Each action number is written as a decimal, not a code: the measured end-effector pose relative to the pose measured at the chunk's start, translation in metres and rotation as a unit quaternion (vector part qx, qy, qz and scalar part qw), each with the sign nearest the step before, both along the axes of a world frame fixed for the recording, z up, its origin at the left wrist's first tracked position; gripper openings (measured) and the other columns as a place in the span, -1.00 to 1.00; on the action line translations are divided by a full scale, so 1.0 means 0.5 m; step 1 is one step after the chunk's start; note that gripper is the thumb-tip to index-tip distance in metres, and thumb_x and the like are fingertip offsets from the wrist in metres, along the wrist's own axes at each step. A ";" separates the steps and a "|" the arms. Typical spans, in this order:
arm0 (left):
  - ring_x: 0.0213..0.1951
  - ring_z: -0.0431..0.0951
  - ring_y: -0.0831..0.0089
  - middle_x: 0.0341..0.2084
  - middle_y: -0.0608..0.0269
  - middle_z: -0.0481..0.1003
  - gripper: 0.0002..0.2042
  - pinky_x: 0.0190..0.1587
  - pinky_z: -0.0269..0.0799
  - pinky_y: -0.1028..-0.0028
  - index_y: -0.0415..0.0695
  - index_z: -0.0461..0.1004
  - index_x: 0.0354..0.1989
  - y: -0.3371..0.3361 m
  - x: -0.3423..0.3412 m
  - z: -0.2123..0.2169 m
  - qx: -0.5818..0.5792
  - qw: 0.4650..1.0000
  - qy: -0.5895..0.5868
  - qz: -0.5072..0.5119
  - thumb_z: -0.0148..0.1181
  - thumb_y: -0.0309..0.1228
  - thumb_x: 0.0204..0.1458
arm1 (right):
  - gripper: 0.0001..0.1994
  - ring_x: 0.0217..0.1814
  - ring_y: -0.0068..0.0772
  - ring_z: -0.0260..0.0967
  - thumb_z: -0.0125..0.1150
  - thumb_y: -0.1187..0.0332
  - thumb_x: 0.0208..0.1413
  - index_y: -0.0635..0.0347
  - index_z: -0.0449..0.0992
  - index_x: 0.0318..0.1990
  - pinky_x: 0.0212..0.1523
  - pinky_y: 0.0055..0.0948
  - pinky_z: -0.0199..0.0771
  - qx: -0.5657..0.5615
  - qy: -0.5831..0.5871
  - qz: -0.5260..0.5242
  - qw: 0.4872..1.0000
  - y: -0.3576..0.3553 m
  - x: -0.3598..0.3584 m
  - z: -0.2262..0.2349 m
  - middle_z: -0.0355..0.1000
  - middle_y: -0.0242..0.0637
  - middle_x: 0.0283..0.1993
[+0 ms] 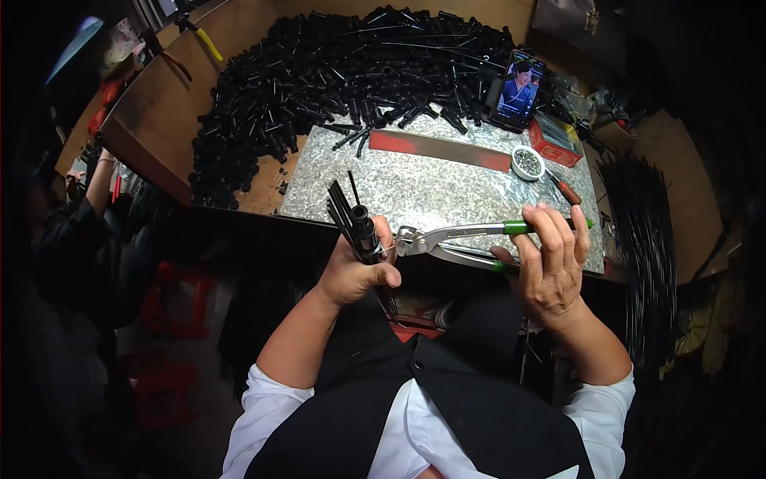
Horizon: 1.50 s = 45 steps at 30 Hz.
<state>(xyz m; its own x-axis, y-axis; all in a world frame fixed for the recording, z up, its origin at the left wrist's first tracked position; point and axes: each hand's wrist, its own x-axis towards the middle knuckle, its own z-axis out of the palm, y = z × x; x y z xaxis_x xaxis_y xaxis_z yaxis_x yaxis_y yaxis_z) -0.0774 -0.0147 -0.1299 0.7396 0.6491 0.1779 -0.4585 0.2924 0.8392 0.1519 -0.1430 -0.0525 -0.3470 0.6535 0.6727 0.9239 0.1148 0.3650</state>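
My left hand grips a black tubular piece with a round open end facing up. Several thin black rods stick up beside the tube, in the same grip. In my right hand are metal end-cutting pincers with green handles, the fingers wrapped round them. The head of the pincers points left and sits right at the tube, by my left fingers. A thin wire shows between the jaws and the tube; whether the jaws grip it I cannot tell.
A large heap of black tubular parts fills the back of the bench. On the speckled board lie a red-brown strip and a white bowl of small metal pieces. A phone stands behind. Black rods hang at right; a person's arm shows at left.
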 end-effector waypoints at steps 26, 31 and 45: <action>-0.50 0.20 0.72 -0.58 0.55 0.20 -0.59 -0.43 0.16 0.65 -0.06 0.27 -0.46 -0.006 0.023 -0.011 0.043 0.987 0.102 0.116 0.51 -0.40 -0.29 | -0.72 -0.33 -0.22 0.34 0.32 0.38 -0.12 0.18 0.25 -0.52 -0.34 -0.33 0.27 -0.080 0.035 0.035 0.996 -0.008 -0.001 -0.001 0.34 -0.17 -0.32; -0.50 0.37 0.63 -0.50 0.41 0.34 -0.53 -0.42 0.34 0.60 -0.14 0.32 -0.39 -0.013 0.001 -0.011 0.081 0.984 0.061 0.147 0.56 -0.37 -0.40 | -0.70 -0.38 -0.09 0.33 0.34 0.46 -0.23 0.22 0.29 -0.39 -0.37 -0.26 0.33 -0.304 0.245 0.111 0.914 -0.028 0.013 -0.008 0.36 -0.14 -0.37; -0.52 0.51 0.60 -0.52 0.27 0.53 -0.57 -0.46 0.37 0.64 -0.26 0.56 -0.29 -0.010 0.011 0.039 0.256 0.965 0.046 -0.026 0.54 -0.48 -0.45 | -0.67 -0.56 -0.43 0.45 0.26 0.48 -0.02 0.31 0.28 -0.13 -0.55 -0.50 0.49 -0.728 0.652 0.096 0.189 -0.068 0.024 -0.058 0.39 -0.25 -0.48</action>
